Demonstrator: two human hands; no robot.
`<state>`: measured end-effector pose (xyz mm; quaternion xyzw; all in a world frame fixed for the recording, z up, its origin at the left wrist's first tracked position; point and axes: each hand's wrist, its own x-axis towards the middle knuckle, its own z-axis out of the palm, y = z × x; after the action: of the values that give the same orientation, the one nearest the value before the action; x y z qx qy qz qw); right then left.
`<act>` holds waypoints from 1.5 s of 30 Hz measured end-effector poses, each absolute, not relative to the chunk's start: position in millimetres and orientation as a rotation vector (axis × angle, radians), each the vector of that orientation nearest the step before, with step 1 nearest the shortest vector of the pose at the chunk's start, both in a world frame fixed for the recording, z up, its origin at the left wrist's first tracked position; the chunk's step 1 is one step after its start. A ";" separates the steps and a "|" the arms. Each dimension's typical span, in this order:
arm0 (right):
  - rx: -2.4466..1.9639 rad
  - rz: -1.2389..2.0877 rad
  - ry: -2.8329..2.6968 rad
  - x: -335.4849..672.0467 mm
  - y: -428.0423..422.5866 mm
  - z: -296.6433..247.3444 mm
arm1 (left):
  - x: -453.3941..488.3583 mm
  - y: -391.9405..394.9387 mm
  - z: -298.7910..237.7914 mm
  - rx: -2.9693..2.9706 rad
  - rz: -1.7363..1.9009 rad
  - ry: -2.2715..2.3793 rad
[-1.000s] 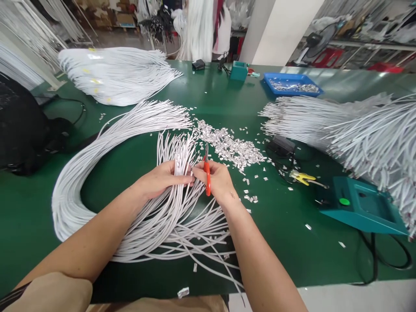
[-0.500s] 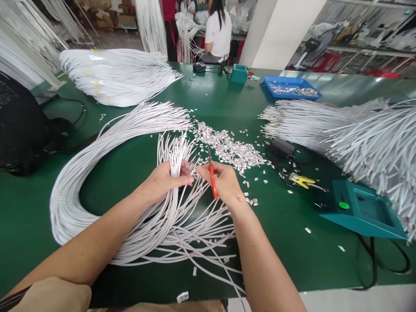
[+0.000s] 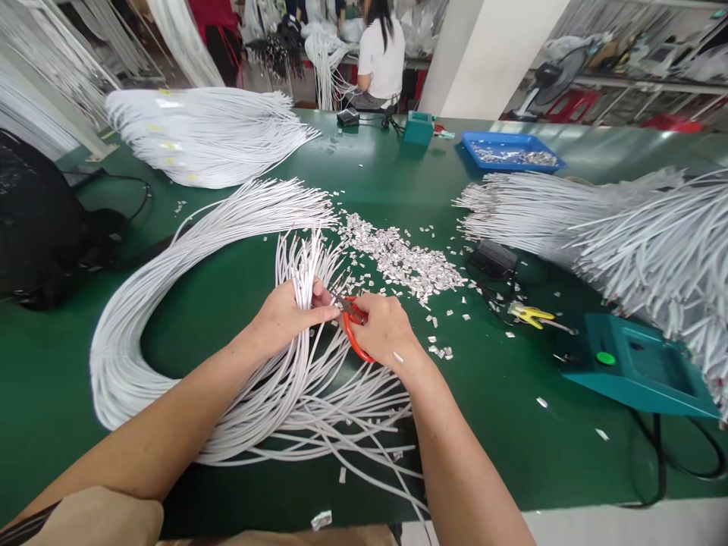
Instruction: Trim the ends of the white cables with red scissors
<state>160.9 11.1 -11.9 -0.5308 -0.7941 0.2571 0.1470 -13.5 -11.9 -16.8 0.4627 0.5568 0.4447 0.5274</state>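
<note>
My left hand [image 3: 290, 312] is closed round a bunch of thin white cables [image 3: 301, 265] whose ends fan out above my fingers. The bunch belongs to a large looped bundle of white cables [image 3: 130, 318] lying on the green table [image 3: 364, 174]. My right hand [image 3: 382, 327] grips red-handled snips [image 3: 349, 318], their tip pointing left and meeting the cable ends beside my left thumb. Just beyond both hands lies a heap of small silvery cut pieces [image 3: 406, 262].
Further white cable bundles lie at back left [image 3: 210, 136] and at right [image 3: 626, 227]. A teal device with a green button [image 3: 631, 364], yellow-handled pliers [image 3: 528, 313], a black adapter [image 3: 492, 258] and a blue tray [image 3: 509, 152] sit to the right. A person [image 3: 382, 53] sits beyond the table.
The snips have swung from pointing away from me to pointing left at the cable ends. My left hand has shifted its hold slightly on the bunch.
</note>
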 end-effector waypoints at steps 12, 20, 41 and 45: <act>-1.477 0.362 -2.468 165.7 18.0 -26.4 | -15.7 -10.1 -23.9 1.147 1.049 1.367; -1.442 0.488 -2.401 169.6 20.2 -25.0 | -14.4 -10.3 -22.3 1.027 1.078 1.209; -1.129 1.488 -1.355 158.8 15.9 -13.6 | -11.7 -11.9 -19.0 1.103 0.982 1.135; -1.027 1.365 -1.432 156.6 12.4 -9.5 | -11.3 -12.0 -20.5 1.101 1.032 1.238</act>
<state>156.6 12.4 -9.5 -0.4135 -0.5768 0.5497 0.4406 -11.3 -12.0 -20.5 0.4673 0.5251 0.4381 0.5603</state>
